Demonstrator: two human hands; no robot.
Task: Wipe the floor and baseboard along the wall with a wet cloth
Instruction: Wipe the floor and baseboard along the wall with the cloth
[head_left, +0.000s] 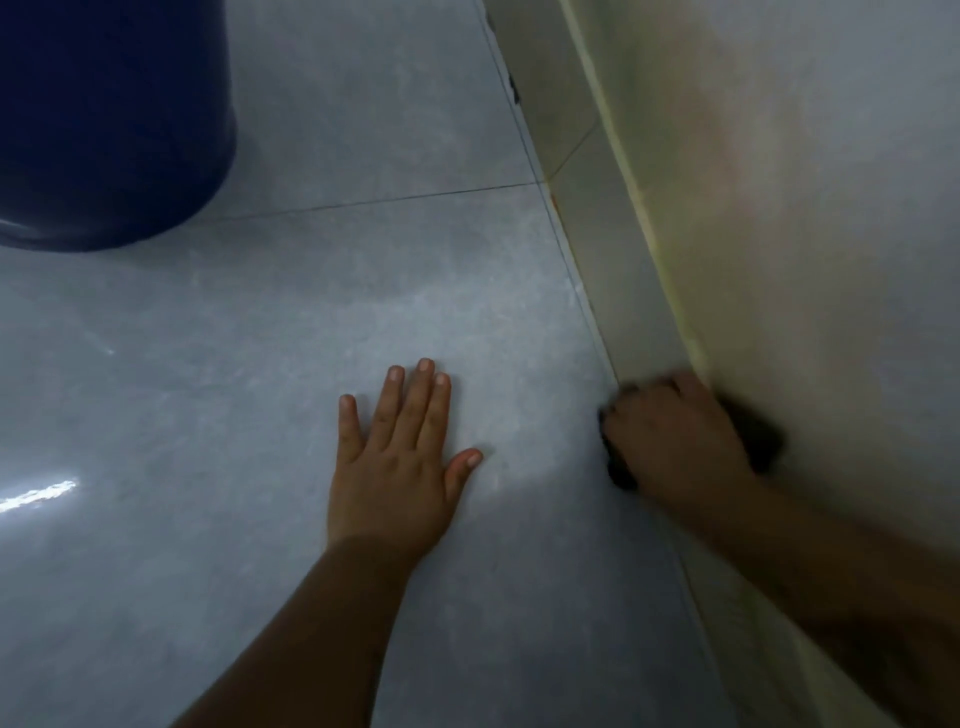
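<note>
The task is judged to be in progress, with wiping under way at the baseboard. A dark cloth (769, 441) is clamped in the right hand (680, 441) and is pressed against the baseboard (613, 260) where it meets the wall (805, 208); only the edges of the cloth are seen around the hand, and the area is blurred, so the exact contact line cannot be told. The left hand (400, 457) is laid flat on the floor (363, 291), fingers apart and holding nothing, apparently as a support. How much of the run has been wiped cannot be established with certainty: the floor near the left edge of the view shows bright glossy reflections, which may indicate wetness or merely polished tile. The stretch of baseboard extending away from the right hand toward the far end is judged to remain to be done; a dark mark (514, 91) is visible at its foot far along the run. The floor is made of large pale grey tiles with thin joints. The wall is pale with a yellowish strip above the baseboard. A dark blue bin (114, 130) is stood on the floor, well apart from the wall.
</note>
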